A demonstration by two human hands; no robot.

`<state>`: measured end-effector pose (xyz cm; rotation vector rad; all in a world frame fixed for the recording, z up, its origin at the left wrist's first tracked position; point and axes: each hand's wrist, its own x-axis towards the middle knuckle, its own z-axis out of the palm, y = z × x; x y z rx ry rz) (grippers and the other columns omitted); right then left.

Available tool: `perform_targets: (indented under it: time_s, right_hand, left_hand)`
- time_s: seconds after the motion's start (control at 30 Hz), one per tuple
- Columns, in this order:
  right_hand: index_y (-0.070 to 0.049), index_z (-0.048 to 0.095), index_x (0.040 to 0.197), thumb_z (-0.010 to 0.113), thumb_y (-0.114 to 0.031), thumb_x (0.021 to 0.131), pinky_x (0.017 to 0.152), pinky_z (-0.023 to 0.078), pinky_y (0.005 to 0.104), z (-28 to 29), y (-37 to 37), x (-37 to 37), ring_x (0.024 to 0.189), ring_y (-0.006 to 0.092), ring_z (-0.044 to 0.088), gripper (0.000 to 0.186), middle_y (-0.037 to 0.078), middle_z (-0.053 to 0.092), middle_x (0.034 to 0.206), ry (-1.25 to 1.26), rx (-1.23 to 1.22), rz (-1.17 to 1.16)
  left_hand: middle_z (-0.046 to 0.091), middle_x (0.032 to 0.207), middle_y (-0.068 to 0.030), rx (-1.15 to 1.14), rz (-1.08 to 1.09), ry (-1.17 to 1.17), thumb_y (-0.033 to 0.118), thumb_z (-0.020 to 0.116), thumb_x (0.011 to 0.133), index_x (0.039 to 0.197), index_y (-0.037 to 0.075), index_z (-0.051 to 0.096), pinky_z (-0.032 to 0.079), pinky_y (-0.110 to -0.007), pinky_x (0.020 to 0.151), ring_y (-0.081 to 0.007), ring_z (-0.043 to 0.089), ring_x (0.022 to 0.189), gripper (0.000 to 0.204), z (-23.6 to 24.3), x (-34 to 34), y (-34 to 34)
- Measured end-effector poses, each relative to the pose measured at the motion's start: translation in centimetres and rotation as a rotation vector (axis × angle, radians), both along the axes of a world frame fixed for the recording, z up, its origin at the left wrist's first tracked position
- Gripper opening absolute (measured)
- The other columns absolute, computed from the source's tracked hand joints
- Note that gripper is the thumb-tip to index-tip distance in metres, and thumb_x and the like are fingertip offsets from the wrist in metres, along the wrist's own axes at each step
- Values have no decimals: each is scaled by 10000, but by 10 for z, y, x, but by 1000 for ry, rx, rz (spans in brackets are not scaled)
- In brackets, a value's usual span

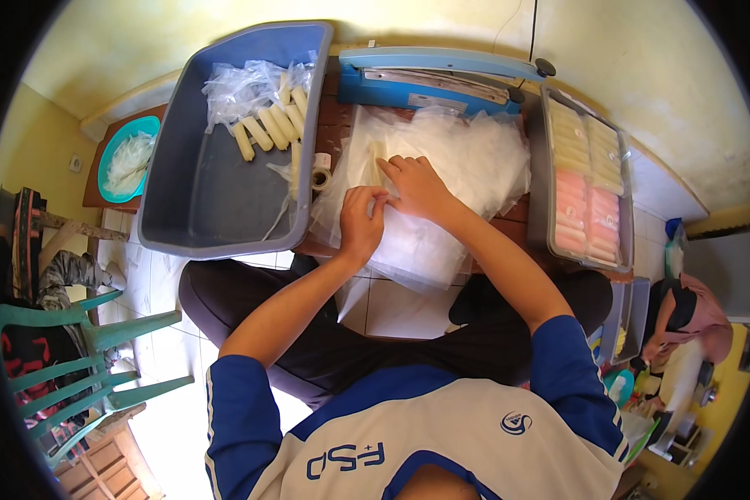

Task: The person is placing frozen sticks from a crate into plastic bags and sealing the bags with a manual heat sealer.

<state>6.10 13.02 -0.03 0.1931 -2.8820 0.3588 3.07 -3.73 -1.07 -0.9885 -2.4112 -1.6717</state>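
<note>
A loose pile of clear plastic bags [475,158] lies in front of me. On its left part a pale yellow stick [377,167] appears to lie inside a bag, partly covered by my fingers. My left hand [362,227] is closed, thumb and fingertips pinched on the bag's near edge. My right hand [418,187] lies just beyond and to the right, fingers bent over the stick and the thumb close to the left fingertips. It seems to grip the bag too, though its fingertips are partly hidden.
To the left stands a grey tub [217,187] with several pale sticks [273,125] and clear bags. A blue bag sealer [425,79] is behind the pile. A grey crate [542,200] of yellow and pink packs is at right. A tape roll [321,177] sits by the tub.
</note>
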Motion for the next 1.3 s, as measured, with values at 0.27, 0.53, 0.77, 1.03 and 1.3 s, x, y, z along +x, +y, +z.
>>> perform_targets:
  time_s: [0.27,0.53,0.77,1.03,1.3]
  right_hand:
    - [-37,575,1238,741,-215,718,843,421,424,-8,-12,-11,939,266,615,574,130,614,1000,-37,-11,-81]
    - [-40,517,1299,707,-234,791,1116,261,604,-24,-9,-17,1254,288,494,575,169,557,1297,72,-35,-137]
    - [-83,524,1344,684,-266,853,1116,262,616,-17,-13,-23,1169,286,549,549,106,619,1251,-5,19,-162]
    - [-126,658,1188,712,-293,828,1124,261,600,-22,-16,-32,1104,267,568,401,66,672,1075,40,5,-236]
    - [-104,645,1169,719,-201,781,1148,247,551,-11,-11,-4,1086,278,552,407,100,624,1110,215,-111,-274]
  left_hand:
    - [671,885,-98,27,-10,11,8,672,843,877,38,662,470,-376,822,-294,616,922,47,0,-3,0]
    - [598,1135,-122,-36,137,205,-11,669,793,1043,52,624,461,-395,897,-315,584,1010,261,2,-8,5]
    - [615,985,-142,-11,108,-146,-55,622,766,1121,52,604,494,-375,767,-289,622,862,371,-15,-34,2]
    - [593,679,-92,-53,104,-215,-46,602,778,1089,54,604,484,-369,599,-241,603,611,327,-21,-35,3]
    - [582,710,-116,-137,133,14,5,653,793,1149,65,590,480,-406,665,-303,599,674,367,-13,-41,4]
